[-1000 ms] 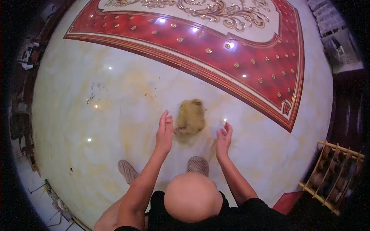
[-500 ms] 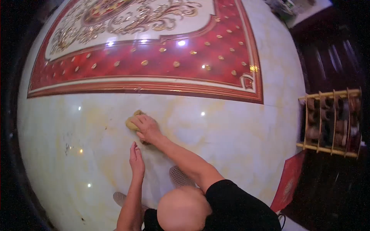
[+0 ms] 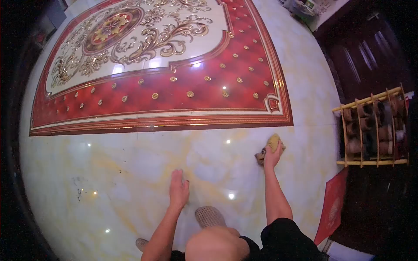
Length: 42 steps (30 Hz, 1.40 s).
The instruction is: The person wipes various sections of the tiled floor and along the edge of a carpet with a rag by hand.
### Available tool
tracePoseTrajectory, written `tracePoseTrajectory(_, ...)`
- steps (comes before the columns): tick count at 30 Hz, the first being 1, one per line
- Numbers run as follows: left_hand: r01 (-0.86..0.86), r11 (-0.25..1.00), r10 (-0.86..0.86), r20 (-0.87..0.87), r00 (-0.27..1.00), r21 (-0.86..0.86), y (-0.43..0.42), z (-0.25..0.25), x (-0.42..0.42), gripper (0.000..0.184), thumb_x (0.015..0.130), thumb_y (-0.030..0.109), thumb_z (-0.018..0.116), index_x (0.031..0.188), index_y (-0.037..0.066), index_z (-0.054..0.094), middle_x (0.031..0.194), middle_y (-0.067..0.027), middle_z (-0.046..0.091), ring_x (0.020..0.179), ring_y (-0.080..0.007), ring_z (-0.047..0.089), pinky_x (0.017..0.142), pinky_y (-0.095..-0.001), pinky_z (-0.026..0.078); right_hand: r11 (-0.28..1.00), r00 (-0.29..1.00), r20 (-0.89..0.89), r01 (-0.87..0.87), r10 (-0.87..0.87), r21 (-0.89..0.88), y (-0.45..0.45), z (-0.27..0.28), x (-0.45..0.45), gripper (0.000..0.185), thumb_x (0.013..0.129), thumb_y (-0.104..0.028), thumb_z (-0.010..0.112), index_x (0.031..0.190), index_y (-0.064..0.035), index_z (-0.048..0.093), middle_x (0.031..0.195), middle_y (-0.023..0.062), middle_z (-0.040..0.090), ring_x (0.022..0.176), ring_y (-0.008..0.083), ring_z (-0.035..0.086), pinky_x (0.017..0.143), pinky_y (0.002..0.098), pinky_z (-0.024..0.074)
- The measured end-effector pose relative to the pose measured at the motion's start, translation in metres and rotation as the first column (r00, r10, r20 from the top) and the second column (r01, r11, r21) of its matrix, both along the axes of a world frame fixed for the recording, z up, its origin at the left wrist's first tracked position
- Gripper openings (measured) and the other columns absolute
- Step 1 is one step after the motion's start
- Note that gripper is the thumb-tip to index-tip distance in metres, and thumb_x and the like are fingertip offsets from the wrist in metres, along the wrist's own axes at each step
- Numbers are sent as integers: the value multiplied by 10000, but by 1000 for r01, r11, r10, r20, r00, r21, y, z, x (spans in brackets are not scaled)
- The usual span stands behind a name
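My right hand [image 3: 272, 158] is closed on a bunched yellow and brown cloth [image 3: 274, 142], out to the right on the glossy tile floor [image 3: 143, 187]. Part of the cloth sticks out left of the fingers as a darker, patterned fold. The patterned red panel's lower right corner lies just above it. My left hand [image 3: 177, 191] holds nothing; its fingers are stretched out low over the pale tiles, and whether it touches them I cannot tell. Dark smudges [image 3: 79, 191] and small specks mark the floor to the left.
A red panel with gold ornament [image 3: 174, 98] covers the far floor. To the right stands a wooden rack [image 3: 372, 163] of shoes, beside a red mat [image 3: 332, 206] and a dark door [image 3: 363, 56]. My mesh shoes [image 3: 210, 216] are below my hands.
My right hand has swept the cloth far to the right across the floor. My left hand has shifted right and slightly down, and the view has tilted up.
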State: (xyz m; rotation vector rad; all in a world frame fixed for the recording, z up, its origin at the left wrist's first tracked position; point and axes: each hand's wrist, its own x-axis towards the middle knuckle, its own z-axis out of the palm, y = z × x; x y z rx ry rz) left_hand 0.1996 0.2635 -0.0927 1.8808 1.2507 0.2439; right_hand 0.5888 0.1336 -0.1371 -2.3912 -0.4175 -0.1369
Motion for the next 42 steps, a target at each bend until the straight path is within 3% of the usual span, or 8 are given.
tracePoseTrajectory(9,-10,985,16,34,999,-171,10,4,-8,485,912,162,521,1361,3,426,1436,-263,385,1383,-381,311,1138,-417,259,921,902,196,-366,386,-131,188,12,-130,590,657,-115,674,1228,-53,538,1206,161,551,1190,366,461,1016,480,366)
tracePoseTrajectory(15,-47,934,64,35,997,-355,22,15,-3,428,892,114,475,1306,6,485,1378,-304,417,1335,-414,354,1093,-417,332,580,593,129,-805,795,124,287,18,-282,579,633,-55,633,1206,-84,561,1161,165,570,1108,379,520,949,477,425)
tracePoseTrajectory(18,-52,826,28,-50,998,-562,43,48,-2,441,882,133,490,1310,27,484,1359,-310,424,1305,-423,380,1075,-441,352,378,359,-152,-727,921,574,310,27,-309,625,649,-46,628,1265,-112,546,1211,166,573,1118,370,545,971,441,437)
tracePoseTrajectory(26,132,989,-132,-4,991,73,80,21,28,487,887,139,507,1335,-34,429,1386,-278,430,1311,-403,398,1082,-441,348,635,658,-360,-235,661,736,225,49,-160,610,754,-63,650,1332,-42,458,1177,102,571,1065,210,561,922,331,467)
tracePoseTrajectory(28,216,974,-213,-49,976,67,94,18,51,553,903,172,527,1398,-12,362,1429,-275,379,1349,-402,348,1107,-446,318,797,887,-234,-209,399,566,196,43,-96,574,786,-97,666,1316,-36,453,1211,101,549,1103,229,542,945,349,447)
tracePoseTrajectory(30,273,962,-267,-148,952,21,107,17,69,615,890,194,563,1415,-23,326,1463,-270,328,1374,-398,309,1116,-438,306,811,914,-341,21,222,584,170,22,-30,603,781,-120,686,1324,-36,437,1251,140,535,1145,283,525,975,378,424)
tracePoseTrajectory(35,432,902,-364,-505,782,18,116,0,70,715,867,183,589,1460,-17,243,1544,-215,209,1433,-335,217,1108,-453,302,987,981,119,157,-151,-42,167,-6,31,657,749,-168,702,1339,-52,440,1315,206,504,1220,376,457,1047,455,354)
tracePoseTrajectory(42,458,889,-364,-604,709,1,107,-8,79,766,865,228,607,1468,-32,212,1558,-215,157,1442,-353,176,1133,-433,272,952,936,174,-302,307,-55,301,-4,-78,628,661,-110,697,1257,-33,513,1276,162,539,1208,349,478,1023,457,386)
